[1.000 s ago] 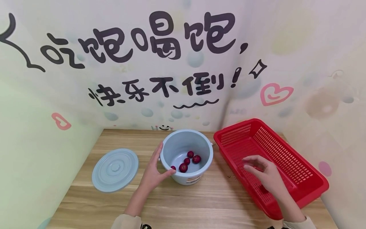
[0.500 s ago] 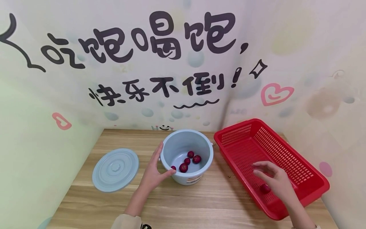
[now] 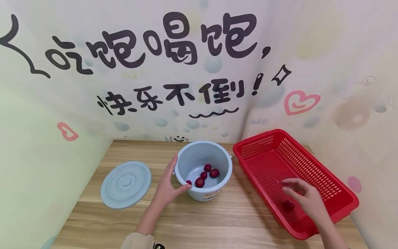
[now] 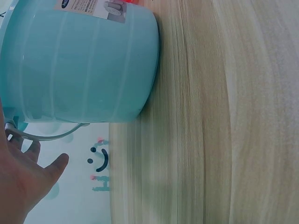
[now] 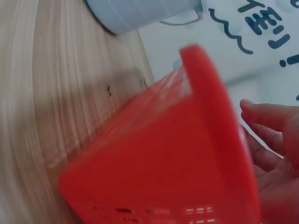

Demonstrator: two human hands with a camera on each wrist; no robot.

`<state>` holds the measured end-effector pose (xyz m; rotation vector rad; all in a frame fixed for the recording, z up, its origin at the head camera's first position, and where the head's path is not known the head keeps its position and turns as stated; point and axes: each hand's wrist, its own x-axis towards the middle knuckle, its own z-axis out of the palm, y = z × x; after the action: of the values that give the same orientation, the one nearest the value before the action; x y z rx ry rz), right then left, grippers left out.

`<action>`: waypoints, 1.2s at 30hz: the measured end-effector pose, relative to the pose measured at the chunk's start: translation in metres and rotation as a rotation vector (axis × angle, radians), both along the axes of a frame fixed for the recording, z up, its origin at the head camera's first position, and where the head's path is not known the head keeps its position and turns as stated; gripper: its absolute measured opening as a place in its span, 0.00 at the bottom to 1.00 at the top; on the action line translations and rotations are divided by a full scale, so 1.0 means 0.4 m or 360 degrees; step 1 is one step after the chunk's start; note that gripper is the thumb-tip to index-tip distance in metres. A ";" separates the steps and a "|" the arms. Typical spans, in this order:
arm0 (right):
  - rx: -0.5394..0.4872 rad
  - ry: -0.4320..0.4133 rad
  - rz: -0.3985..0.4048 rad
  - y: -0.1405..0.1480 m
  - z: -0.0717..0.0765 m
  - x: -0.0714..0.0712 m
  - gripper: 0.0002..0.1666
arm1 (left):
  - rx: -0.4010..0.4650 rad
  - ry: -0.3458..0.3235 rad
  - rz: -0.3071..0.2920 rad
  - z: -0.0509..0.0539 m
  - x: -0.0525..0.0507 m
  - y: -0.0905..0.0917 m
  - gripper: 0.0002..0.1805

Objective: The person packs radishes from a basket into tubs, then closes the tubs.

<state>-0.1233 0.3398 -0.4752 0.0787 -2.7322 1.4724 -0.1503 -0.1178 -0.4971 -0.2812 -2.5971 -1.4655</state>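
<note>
A light blue bucket [image 3: 214, 154] stands on the table with several small, round, dark red fruits [image 3: 200, 182] at its bottom. My left hand [image 3: 166, 190] touches the bucket's left side, thumb along the front rim and fingers spread. In the left wrist view, those fingers reach past the bucket's wire handle [image 4: 51, 138]. Over the red plastic basket [image 3: 334, 180] hovers my right hand [image 3: 309, 200], its fingers loosely bent and nothing between them. One dark red fruit [image 3: 288, 204] lies on the basket floor below that hand. Only the basket's outside shows in the right wrist view.
A round light blue lid [image 3: 125, 185] lies left of the bucket on the wooden table [image 3: 214, 224]. Behind stands a wall [image 3: 140, 128] with large black writing, and side walls enclose the table left and right. The basket sits close to the right wall.
My right hand has moved right and slightly toward me over the basket, uncovering the fruit on its floor. My left hand and the bucket have stayed in place.
</note>
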 end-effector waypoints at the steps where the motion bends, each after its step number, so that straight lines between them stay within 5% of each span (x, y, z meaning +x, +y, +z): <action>1: 0.0002 0.0003 -0.0004 0.004 -0.002 0.000 0.20 | -0.0001 -0.0001 0.0001 0.000 0.000 0.000 0.61; 13: 0.0041 -0.0046 0.0009 0.045 -0.035 -0.015 0.21 | -0.0014 -0.0011 0.0007 0.005 0.000 0.000 0.61; 27: 0.0271 -0.0535 0.0309 0.074 -0.062 -0.047 0.24 | -0.0024 -0.0043 0.0016 0.007 0.001 -0.001 0.61; 32: 0.0225 -0.0643 0.0450 0.075 -0.072 -0.055 0.16 | -0.0007 -0.0050 0.0009 0.009 0.003 0.000 0.61; 36: 0.0341 -0.0669 0.0406 0.056 -0.079 -0.057 0.09 | 0.0014 -0.0052 0.0004 0.011 0.003 0.002 0.61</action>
<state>-0.1459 0.3624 -0.5070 0.1437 -3.3251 1.3741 -0.1492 -0.1172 -0.4927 -0.2552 -2.6150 -1.4926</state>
